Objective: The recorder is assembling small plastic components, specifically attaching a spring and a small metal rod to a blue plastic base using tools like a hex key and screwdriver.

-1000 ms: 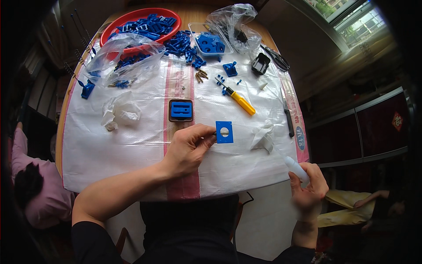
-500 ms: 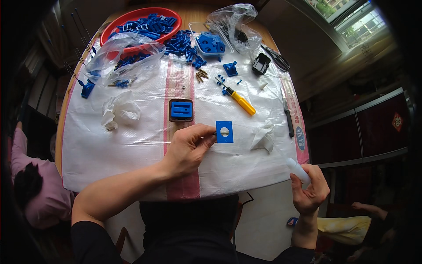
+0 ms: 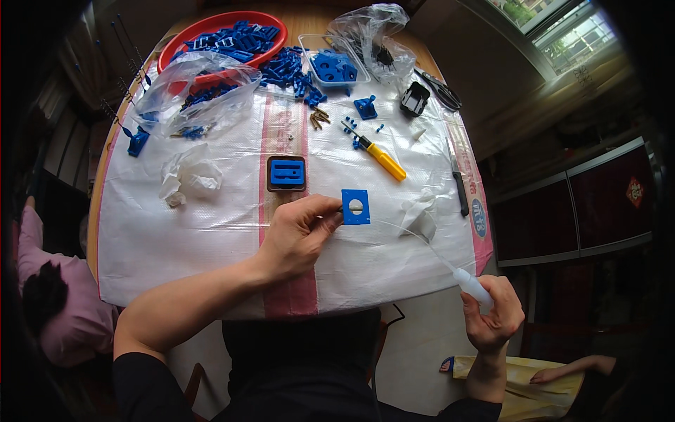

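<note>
Blue square plate (image 3: 356, 207) with a round hole lies flat on the white woven sheet (image 3: 211, 232), pinched at its left edge by the fingertips of the left hand (image 3: 299, 235), so it sits just to the right of that hand and a little ahead of it. Rightward, a thin clear tube (image 3: 415, 239) runs as a long diagonal from near the plate's lower right corner down to the right hand (image 3: 492, 320), which is clenched around a white applicator (image 3: 472, 287) off the table edge, well apart from the plate. The left hand is by far the nearer.
</note>
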